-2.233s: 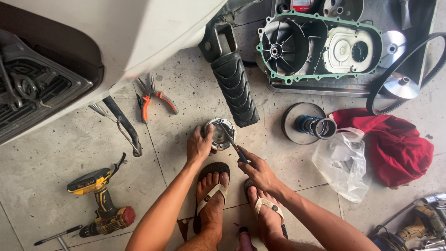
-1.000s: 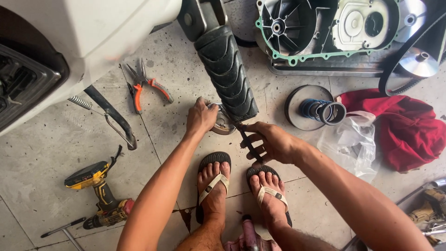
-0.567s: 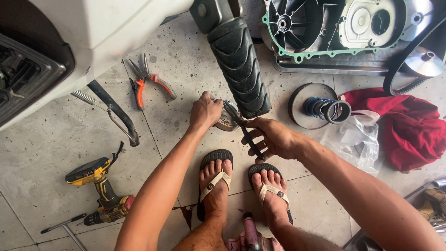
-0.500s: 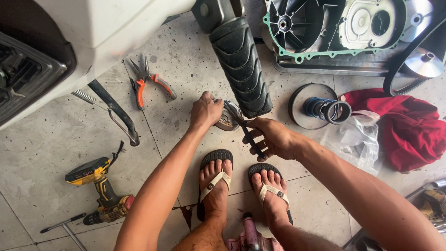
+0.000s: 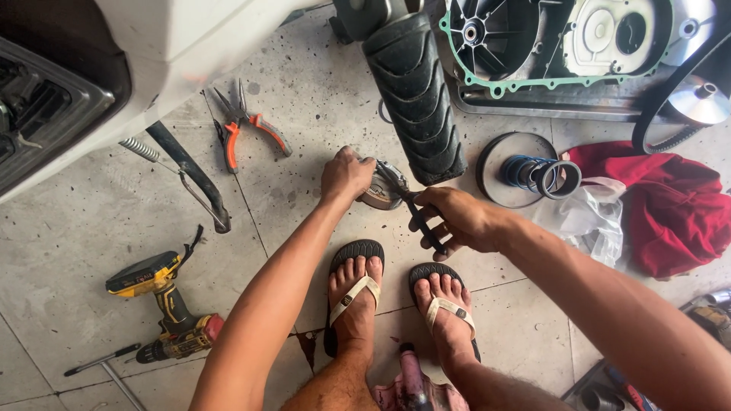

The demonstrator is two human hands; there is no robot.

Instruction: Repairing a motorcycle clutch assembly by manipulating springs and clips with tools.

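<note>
Two hands work low over the concrete floor (image 5: 91,228). Our left hand (image 5: 345,173) clamps down over a round metal part (image 5: 381,186) just beside the black ribbed footrest (image 5: 415,95). Our right hand (image 5: 457,221) closes around black-handled pliers (image 5: 415,213), their tip touching the part. Orange-handled pliers (image 5: 247,125) lie well apart, to the left.

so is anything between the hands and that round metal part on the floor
Nothing visible. The left hand rests on the round metal part, and the right hand has its black-handled tool reaching onto it.
</note>
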